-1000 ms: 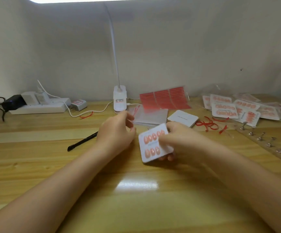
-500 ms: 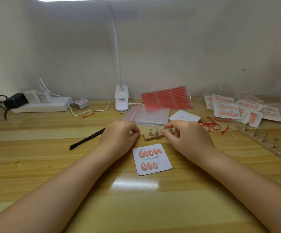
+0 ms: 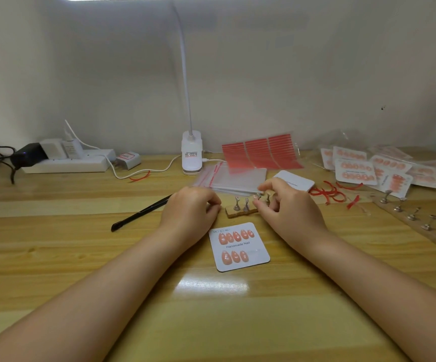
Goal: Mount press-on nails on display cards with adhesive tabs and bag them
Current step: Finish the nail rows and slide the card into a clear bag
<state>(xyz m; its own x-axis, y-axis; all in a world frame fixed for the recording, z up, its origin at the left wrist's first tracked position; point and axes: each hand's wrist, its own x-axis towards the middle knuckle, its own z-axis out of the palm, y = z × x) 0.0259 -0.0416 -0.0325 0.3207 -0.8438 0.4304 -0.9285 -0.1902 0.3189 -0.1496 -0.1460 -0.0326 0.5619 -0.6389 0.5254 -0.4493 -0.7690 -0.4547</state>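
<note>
Display card (image 3: 238, 246) lies two nails short | our right hand (image 3: 291, 205) pinches a nail off the stand (image 3: 241, 211), left hand (image 3: 189, 209) curled beside, grip unclear | we lift gently.

A: Left hand (image 3: 189, 209), state?
B: Knuckles up, fingers curled under, forearm running in from lower left; grip cannot be told

A: Right hand (image 3: 288, 205)?
B: Fingers (image 3: 261, 205) bent, thumb and forefinger tips drawn close; forearm in from lower right
</note>
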